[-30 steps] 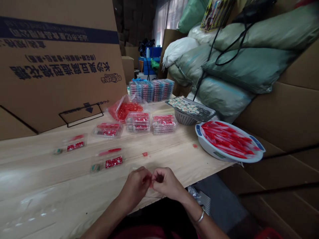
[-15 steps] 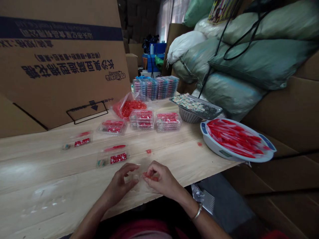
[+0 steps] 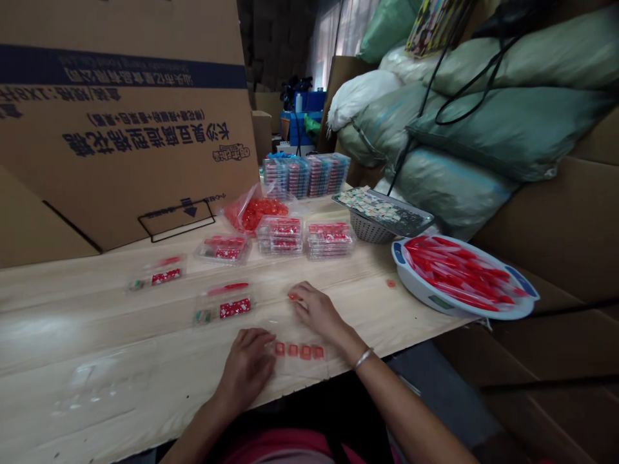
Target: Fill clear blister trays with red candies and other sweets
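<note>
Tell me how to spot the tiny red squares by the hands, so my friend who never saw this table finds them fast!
Start at the long wooden table. Near its front edge, just right of the left hand and below the right hand, look for a row of four small red squares. Unlike the other red things, they lie side by side in one neat line.

Four small, flat red squares (image 3: 298,350) lie in a straight row on the wooden table (image 3: 97,309); a fifth red square (image 3: 293,296) sits farther forward, apart.

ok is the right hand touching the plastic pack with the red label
Apart: the head view shows tabletop between the right hand and the plastic pack with the red label.
</note>
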The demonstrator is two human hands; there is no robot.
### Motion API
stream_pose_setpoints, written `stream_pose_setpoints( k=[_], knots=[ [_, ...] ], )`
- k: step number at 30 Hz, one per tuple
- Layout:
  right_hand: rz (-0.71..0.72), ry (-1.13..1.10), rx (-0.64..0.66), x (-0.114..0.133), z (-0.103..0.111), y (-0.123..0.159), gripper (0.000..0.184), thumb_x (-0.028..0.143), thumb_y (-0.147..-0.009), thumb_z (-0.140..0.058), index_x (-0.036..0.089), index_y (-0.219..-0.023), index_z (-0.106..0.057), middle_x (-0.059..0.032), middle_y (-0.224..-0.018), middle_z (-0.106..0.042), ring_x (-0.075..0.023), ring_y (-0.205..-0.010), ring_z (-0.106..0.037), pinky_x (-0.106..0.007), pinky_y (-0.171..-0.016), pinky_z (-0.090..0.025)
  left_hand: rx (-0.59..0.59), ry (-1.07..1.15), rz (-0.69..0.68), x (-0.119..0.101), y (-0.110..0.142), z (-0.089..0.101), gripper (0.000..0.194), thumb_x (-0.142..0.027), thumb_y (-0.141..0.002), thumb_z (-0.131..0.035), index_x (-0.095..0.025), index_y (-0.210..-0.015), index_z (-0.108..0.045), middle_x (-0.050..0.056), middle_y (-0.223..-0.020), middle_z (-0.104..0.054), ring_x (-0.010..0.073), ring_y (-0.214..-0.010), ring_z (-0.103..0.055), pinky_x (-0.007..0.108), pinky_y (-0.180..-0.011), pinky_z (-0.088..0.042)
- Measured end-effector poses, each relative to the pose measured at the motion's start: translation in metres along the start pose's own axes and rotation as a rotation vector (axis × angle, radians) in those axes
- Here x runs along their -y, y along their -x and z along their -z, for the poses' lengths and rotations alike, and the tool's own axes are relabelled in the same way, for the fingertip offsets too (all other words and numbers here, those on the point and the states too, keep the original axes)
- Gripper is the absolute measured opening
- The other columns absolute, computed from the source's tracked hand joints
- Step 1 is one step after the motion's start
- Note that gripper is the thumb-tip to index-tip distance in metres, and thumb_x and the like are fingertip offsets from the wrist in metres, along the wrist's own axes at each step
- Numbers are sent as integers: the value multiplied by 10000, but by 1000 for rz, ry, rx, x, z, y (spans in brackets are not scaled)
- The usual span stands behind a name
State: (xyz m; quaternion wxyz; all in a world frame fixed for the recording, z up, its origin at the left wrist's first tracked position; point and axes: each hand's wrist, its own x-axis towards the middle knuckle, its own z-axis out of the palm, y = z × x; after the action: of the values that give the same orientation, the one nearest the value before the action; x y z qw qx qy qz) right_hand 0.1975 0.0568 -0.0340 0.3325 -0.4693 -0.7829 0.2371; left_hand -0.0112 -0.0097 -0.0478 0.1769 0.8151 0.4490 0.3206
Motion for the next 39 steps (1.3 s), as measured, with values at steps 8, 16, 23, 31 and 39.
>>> stream_pose_setpoints(
  k=[8,16,23,31,39],
  knots=[
    [-67,-94,-31,-23,-3,-8,151,11,-702,-555,160,-719,-575,15,-748,-534,-106,-655,-499,-219,-634,-392,162,110,-100,4,-14,-11,205,-185,-876,-503,-222,-846,-702,59,-831,-723,186,-794,-626,325,-743,-477],
    [-252,-516,-33,7,8,39,92,247,-755,-619,169,-760,-571,25,-666,-569,-101,-584,-512,-209,-552,-411,13,386,96,-11,-9,-7,303,-273,-793,-635,-241,-1093,-666,109,-1126,-677,251,-1052,-596,395,-887,-481],
    [-268,-713,112,54,-7,79,153,153,-655,-697,169,-638,-545,29,-710,-542,-99,-656,-500,-200,-586,-387,252,1138,532,-39,-6,-4,282,-436,-656,-778,-171,-680,-685,1,-646,-642,115,-622,-567,217,-631,-438],
    [-3,-415,-2,67,-23,95,102,134,-757,-639,198,-820,-592,-23,-850,-626,-155,-817,-590,-250,-741,-462,225,1331,846,-42,23,-3,397,-496,-636,-778,-141,-617,-601,-43,-520,-487,60,-492,-392,185,-511,-319],
    [88,-39,36,57,-34,53,90,95,-797,-614,183,-781,-605,-10,-760,-642,-151,-740,-597,-247,-688,-435,-36,534,545,-16,17,16,258,-422,-729,-651,-189,-830,-698,43,-772,-673,182,-723,-581,283,-664,-453]
  ],
)
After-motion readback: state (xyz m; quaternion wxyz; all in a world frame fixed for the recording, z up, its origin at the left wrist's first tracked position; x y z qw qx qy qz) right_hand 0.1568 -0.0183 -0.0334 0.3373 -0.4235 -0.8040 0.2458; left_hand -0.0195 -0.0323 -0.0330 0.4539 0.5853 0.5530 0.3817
